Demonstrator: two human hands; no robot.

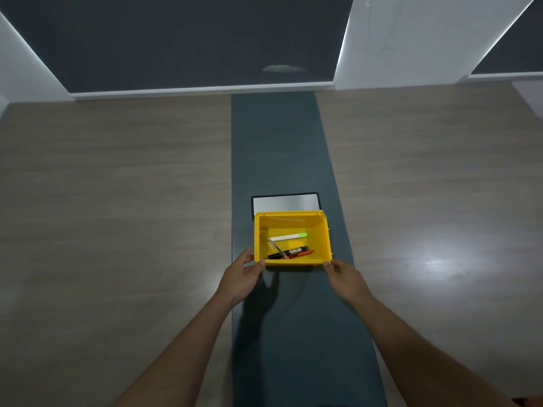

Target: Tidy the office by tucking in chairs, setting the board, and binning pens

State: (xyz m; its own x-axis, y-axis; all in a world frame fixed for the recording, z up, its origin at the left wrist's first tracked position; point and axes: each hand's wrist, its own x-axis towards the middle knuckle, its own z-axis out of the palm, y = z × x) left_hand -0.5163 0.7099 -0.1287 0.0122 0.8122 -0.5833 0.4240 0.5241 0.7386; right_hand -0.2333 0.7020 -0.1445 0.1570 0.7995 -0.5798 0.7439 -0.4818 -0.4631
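On the surface's (pixel 117 186) dark centre strip, left hand (pixel 239 279) and right hand (pixel 345 277) each grip a near corner of the yellow bin (pixel 261 230) holding pens (pixel 289 251); whiteboard (pixel 285 203) just beyond.

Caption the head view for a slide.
Both hands, left and right, hold the yellow bin of pens in front of a small whiteboard.

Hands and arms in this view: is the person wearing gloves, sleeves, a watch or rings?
None show. The left hand and right hand are bare, with no gloves, rings or watch visible. Both forearms are bare down to the picture's lower edge, so no sleeves appear.
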